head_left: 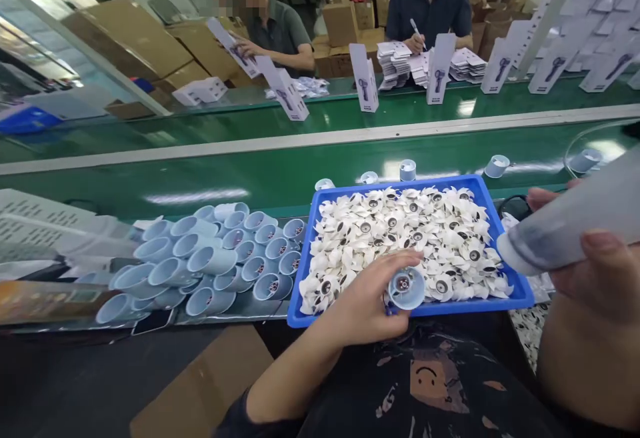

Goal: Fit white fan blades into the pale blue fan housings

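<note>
My left hand (363, 301) is closed around a light blue cup-shaped housing (414, 297), its open end facing up. A small round metal part shows inside it. On the right, my right hand (595, 278) grips a large whitish cylinder (565, 225), tilted with its narrower white end toward the left; I cannot tell exactly what it is. Beneath my left hand is a blue tray (295, 315) heaped with white fan blades (390, 215). To the left lies a pile of light blue housings (213, 259), several with metal and wires visible inside.
Behind the tray runs a green conveyor belt (200, 175) with several blue housings (407, 170) on it. White boxes (364, 85) stand along the far side. Two people sit across, one writing with a pen (417, 33). A dark phone-like slab (153, 321) lies at the bench's front edge.
</note>
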A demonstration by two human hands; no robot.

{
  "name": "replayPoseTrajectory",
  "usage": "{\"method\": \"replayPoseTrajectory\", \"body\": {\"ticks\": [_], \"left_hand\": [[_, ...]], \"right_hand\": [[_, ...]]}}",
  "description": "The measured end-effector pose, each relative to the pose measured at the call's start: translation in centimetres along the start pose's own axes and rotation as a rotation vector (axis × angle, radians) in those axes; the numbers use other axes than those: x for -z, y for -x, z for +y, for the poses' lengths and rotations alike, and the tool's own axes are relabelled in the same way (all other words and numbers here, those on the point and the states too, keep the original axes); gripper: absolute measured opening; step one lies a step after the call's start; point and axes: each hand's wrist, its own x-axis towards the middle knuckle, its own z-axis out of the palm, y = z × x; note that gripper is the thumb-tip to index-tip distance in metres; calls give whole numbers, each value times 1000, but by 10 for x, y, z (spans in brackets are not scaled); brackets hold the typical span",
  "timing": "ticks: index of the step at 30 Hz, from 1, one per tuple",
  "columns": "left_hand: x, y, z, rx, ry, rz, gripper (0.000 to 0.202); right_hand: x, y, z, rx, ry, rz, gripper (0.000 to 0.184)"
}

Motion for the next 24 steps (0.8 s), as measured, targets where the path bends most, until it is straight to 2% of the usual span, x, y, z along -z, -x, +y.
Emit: {"method": "replayPoseTrajectory", "body": {"ticks": [2, 5, 9, 14, 16, 19, 22, 24], "left_hand": [[-11, -8, 6, -19, -21, -45, 63], [-22, -20, 15, -34, -69, -76, 59], [-28, -31, 25, -78, -31, -17, 38], [-29, -35, 34, -100, 42, 46, 23], [-30, -36, 36, -67, 44, 44, 20], [-30, -39, 38, -24, 41, 27, 19], [-31, -40, 39, -21, 55, 18, 19], [-31, -40, 38, -26, 54, 16, 19]], "right_hand": [[-14, 1, -10, -121, -131, 31, 38], [-30, 4, -20, -240, -307, -98, 43], [-46, 7, -25, -215, -361, -207, 50], [-47, 11, -26, -205, -438, -333, 31], [-45, 12, -26, -221, -418, -332, 27], [-45, 13, -25, -216, -363, -286, 34], [-46, 13, -24, -195, -367, -297, 43], [-46, 13, -25, -196, -374, -306, 42]]}}
